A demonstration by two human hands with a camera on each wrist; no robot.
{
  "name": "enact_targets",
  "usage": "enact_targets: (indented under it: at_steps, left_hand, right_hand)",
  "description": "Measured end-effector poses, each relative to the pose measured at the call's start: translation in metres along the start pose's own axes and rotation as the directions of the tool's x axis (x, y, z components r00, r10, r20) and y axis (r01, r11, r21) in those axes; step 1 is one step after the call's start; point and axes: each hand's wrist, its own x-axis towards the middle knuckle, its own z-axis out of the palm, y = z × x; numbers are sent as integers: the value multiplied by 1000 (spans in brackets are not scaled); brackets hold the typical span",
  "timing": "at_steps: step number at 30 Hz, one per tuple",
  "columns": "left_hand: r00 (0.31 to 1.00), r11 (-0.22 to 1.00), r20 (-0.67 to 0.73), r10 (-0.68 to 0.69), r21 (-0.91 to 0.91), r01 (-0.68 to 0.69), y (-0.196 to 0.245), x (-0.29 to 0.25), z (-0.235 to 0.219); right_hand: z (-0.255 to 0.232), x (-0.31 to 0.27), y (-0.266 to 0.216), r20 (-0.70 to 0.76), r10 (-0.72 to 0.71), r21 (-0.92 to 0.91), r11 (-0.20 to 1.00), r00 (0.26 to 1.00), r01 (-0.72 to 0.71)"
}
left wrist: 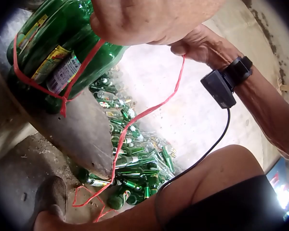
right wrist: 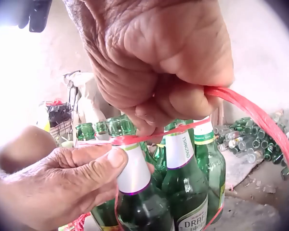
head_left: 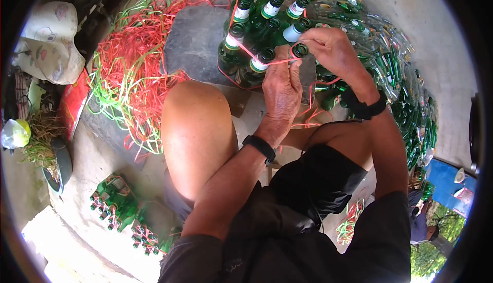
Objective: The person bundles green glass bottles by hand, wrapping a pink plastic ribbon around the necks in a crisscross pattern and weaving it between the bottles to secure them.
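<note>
Several green beer bottles [head_left: 270, 13] stand upright in a tight cluster, with red plastic twine [right wrist: 260, 115] round their necks and lower down round their bodies. My left hand [head_left: 281, 90] grips the neck of the nearest bottle [right wrist: 135, 171], thumb laid on its white neck label just under the twine. Close above that bottle's mouth, my right hand [head_left: 334, 52] holds the twine in curled fingers. A loose length of twine [left wrist: 149, 110] hangs from the right hand toward the floor. Palm and knuckles hide part of the twine at the neck in the right wrist view.
The cluster stands on a dark slab [head_left: 192, 39]. Left of it lies a tangled heap of red and green twine [head_left: 136, 62]. A large pile of bottles [head_left: 382, 70] lies to the right. Tied bottle bundles [head_left: 115, 201] stand at lower left, and my bent knee [head_left: 195, 118] is close by.
</note>
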Motion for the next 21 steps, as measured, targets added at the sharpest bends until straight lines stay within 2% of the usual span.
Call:
enact_targets:
  at_steps: [1, 5, 7, 8, 10, 11, 15, 17, 21]
  left_hand:
    - [1000, 1000, -2, 15, -2, -15, 0, 0, 0]
    - [1000, 999, 28, 9, 32, -10, -2, -1, -2]
    - [999, 999, 38, 1, 43, -2, -4, -2, -2]
    - [999, 999, 45, -10, 51, 7, -2, -1, -2]
    - [997, 997, 64, -38, 63, 34, 1, -1, -4]
    - [995, 995, 77, -69, 76, 63, 2, 0, -4]
    - [995, 996, 89, -43, 77, 36, 5, 2, -5]
    - [999, 996, 45, -15, 91, 10, 4, 2, -4]
    - [995, 996, 91, -46, 85, 38, 0, 1, -4]
  right_hand:
    - [3, -5, 0, -61, 17, 48, 999, 998, -14]
    - [17, -23, 1, -141, 47, 144, 989, 989, -26]
    - [23, -29, -2, -253, 76, 162, 986, 964, -35]
    - [25, -33, -8, -258, 78, 164, 986, 963, -37]
    - [26, -39, -18, -284, 190, 63, 982, 940, -179]
    - [31, -42, -14, -317, 167, 48, 986, 934, -160]
    - [39, -48, -10, -338, 140, 57, 990, 931, -128]
    - [42, -47, -10, -372, 99, 103, 993, 923, -65]
    - [41, -51, -18, -332, 133, 87, 990, 934, -111]
